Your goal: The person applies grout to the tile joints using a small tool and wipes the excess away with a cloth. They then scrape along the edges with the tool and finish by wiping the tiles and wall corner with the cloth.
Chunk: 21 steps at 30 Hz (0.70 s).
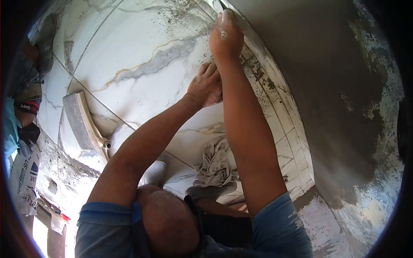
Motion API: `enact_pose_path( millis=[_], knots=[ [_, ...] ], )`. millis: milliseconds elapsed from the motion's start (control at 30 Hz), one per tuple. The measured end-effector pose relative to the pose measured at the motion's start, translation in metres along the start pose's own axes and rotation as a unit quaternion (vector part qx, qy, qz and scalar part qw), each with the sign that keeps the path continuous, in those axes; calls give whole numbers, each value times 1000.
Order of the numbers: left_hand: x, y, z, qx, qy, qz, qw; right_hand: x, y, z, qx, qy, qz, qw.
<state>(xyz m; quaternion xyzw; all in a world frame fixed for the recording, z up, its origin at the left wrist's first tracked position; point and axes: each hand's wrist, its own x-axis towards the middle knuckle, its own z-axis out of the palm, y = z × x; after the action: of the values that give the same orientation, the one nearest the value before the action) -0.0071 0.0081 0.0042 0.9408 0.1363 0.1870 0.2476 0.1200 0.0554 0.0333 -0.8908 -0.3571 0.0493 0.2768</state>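
At the top, my right hand (226,38) is closed around a small, pale flat-bladed tool (218,6), whose tip points at the joint where the marble-look floor tiles (142,47) meet the wall edging. Whitish residue marks the back of this hand. My left hand (206,85) rests on the tile beside my right forearm, its fingers slightly bent and apart from any tool; the forearm hides part of it. A crumpled grey cloth (214,161) lies on the floor below my hands, between my arms.
A long trowel-like tool with a wooden back (79,120) lies on the tiles at left. Grey, partly plastered wall (327,99) rises at right. Another person's shoe (45,45) and leg show at far left, near a printed white bag (25,176). Grit covers some tiles.
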Motion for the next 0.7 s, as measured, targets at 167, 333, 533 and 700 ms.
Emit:
enact_pose_path(
  millis=[167,333,533,700],
  knots=[
    [2,0,2,-42,6,-12,999,-35,56,-30,0,53,-46,998],
    [0,0,4,-53,21,-16,998,-124,86,-110,16,23,201,979],
    [1,-2,1,-37,41,5,998,-185,78,-117,58,-38,277,958],
    [-8,0,-5,-216,110,-42,969,-194,39,-116,270,-85,341,896]
  ],
)
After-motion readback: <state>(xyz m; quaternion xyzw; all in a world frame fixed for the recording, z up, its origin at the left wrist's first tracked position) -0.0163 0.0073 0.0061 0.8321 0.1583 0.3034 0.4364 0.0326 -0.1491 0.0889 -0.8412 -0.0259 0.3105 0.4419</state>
